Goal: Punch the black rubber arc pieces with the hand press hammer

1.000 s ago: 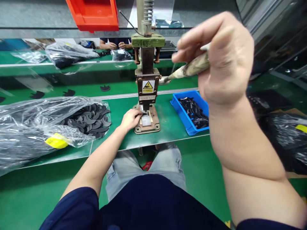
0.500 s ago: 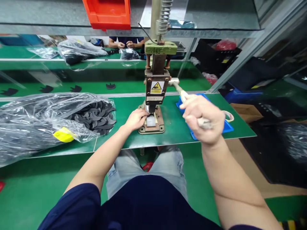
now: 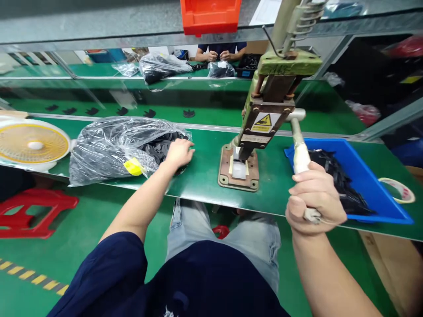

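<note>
My right hand (image 3: 315, 196) is wrapped round the light-coloured lever (image 3: 300, 149) of a hand press (image 3: 267, 121). The press carries a yellow warning label, and its ram reaches down close to a white block (image 3: 239, 170) on the brown base plate (image 3: 224, 169). My left hand (image 3: 180, 153) lies over the mouth of a clear plastic bag (image 3: 102, 145) filled with dark curved pieces (image 3: 158, 147). Its thumb and a finger stand apart with nothing visible between them; the other fingertips are partly hidden.
On the right, a blue tray (image 3: 366, 176) holds black pieces, with a tape roll (image 3: 401, 189) by its edge. A fan (image 3: 35, 145) lies at the left. Single dark pieces (image 3: 188, 113) sit in a row behind. Another person's hands (image 3: 218, 56) work across the bench.
My left hand has left the press base and moved left to the bag. My right hand still grips the lever, which now slopes less sideways. The view has turned left.
</note>
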### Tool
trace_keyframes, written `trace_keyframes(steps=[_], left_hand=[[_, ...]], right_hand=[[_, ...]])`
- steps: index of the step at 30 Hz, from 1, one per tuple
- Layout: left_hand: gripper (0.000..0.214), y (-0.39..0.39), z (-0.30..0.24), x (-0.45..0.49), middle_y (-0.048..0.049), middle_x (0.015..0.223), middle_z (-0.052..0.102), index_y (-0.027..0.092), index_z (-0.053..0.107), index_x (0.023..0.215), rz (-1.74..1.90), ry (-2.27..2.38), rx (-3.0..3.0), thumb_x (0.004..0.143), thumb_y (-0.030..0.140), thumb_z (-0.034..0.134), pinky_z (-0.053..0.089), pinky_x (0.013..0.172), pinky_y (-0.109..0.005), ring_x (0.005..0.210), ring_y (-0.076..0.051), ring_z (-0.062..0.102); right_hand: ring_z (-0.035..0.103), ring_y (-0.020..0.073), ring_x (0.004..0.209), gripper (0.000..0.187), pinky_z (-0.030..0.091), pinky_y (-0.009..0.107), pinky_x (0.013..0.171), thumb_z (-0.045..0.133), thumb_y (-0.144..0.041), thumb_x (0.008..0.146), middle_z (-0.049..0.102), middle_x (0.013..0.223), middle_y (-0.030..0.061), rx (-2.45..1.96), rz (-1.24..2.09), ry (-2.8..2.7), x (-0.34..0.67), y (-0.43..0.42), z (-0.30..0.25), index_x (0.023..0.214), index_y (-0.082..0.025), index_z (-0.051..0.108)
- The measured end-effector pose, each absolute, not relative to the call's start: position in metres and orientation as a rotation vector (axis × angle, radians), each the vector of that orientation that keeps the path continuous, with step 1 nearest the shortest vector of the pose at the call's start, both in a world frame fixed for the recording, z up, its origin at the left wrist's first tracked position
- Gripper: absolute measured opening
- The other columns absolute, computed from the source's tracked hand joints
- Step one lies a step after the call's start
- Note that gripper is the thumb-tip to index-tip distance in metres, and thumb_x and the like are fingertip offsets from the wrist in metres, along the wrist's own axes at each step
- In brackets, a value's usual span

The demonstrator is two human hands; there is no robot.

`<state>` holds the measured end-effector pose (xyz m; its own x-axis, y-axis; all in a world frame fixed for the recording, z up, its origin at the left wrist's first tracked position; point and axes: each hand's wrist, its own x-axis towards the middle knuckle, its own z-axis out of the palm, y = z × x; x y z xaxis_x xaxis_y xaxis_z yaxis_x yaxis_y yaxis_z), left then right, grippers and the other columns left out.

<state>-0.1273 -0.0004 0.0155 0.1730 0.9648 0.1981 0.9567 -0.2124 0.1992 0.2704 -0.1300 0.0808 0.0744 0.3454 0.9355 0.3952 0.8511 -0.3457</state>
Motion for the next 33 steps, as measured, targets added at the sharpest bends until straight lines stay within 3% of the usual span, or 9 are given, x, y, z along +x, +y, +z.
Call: trace_keyframes(steps=[5,9,14,21,26,29,33], left_hand=[[0.047,0.015,0.032,-0.190,-0.0189,0.141,0.072,0.019,0.074,0.136,0.146,2.163,2.299,0.098,0.044,0.063,0.041,0.116,-0.057,0.136,-0.042,0.054],[0.051,0.037,0.029,-0.181,-0.0173,0.145,0.071,0.021,0.072,0.140,-0.011,2.045,2.376,0.095,0.044,0.066,0.039,0.117,-0.057,0.140,-0.042,0.052],[0.061,0.064,0.022,-0.164,-0.0249,0.150,0.066,0.015,0.068,0.143,-0.086,2.138,2.267,0.092,0.048,0.070,0.038,0.117,-0.062,0.143,-0.047,0.050],[0.045,0.077,0.026,-0.165,-0.0233,0.139,0.073,0.015,0.075,0.130,-0.168,2.131,2.263,0.094,0.041,0.065,0.044,0.112,-0.056,0.133,-0.044,0.060],[0.033,0.067,0.030,-0.163,-0.0167,0.122,0.080,0.019,0.078,0.121,0.314,2.184,2.128,0.098,0.036,0.060,0.051,0.105,-0.047,0.115,-0.035,0.072],[0.021,0.052,0.028,-0.146,-0.0096,0.095,0.079,0.019,0.073,0.100,0.785,2.031,1.764,0.096,0.039,0.068,0.057,0.089,-0.039,0.089,-0.026,0.074],[0.030,0.019,0.019,-0.100,-0.0019,0.078,0.072,0.018,0.063,0.092,1.015,1.491,1.244,0.088,0.039,0.084,0.059,0.067,-0.027,0.062,-0.012,0.067]], right_hand=[[0.070,0.0272,0.071,0.017,0.057,0.072,0.105,0.073,-0.029,0.072,0.063,0.060,-0.0029,-0.640,-0.043,-1.455,0.265,-0.130,0.079,0.060,-0.029,0.059],[0.071,0.0264,0.073,0.018,0.058,0.070,0.106,0.072,-0.028,0.072,0.064,0.061,-0.0029,-0.639,-0.046,-1.473,0.266,-0.130,0.080,0.060,-0.029,0.059],[0.071,0.0266,0.074,0.017,0.059,0.066,0.102,0.074,-0.024,0.068,0.065,0.063,-0.0026,-0.609,-0.047,-1.505,0.269,-0.129,0.079,0.060,-0.028,0.059],[0.070,0.0273,0.075,0.016,0.058,0.068,0.102,0.072,-0.021,0.068,0.064,0.063,-0.0023,-0.611,-0.058,-1.514,0.269,-0.130,0.080,0.063,-0.029,0.058],[0.071,0.0272,0.076,0.016,0.058,0.068,0.101,0.072,-0.023,0.068,0.064,0.065,-0.0020,-0.596,-0.065,-1.533,0.270,-0.129,0.080,0.064,-0.028,0.058],[0.071,0.0256,0.077,0.015,0.059,0.065,0.102,0.071,-0.023,0.071,0.064,0.065,-0.0027,-0.600,-0.068,-1.519,0.268,-0.130,0.080,0.065,-0.029,0.058],[0.071,0.0233,0.079,0.016,0.057,0.063,0.110,0.071,-0.022,0.076,0.064,0.067,-0.0031,-0.604,-0.056,-1.507,0.264,-0.133,0.081,0.067,-0.027,0.059]])
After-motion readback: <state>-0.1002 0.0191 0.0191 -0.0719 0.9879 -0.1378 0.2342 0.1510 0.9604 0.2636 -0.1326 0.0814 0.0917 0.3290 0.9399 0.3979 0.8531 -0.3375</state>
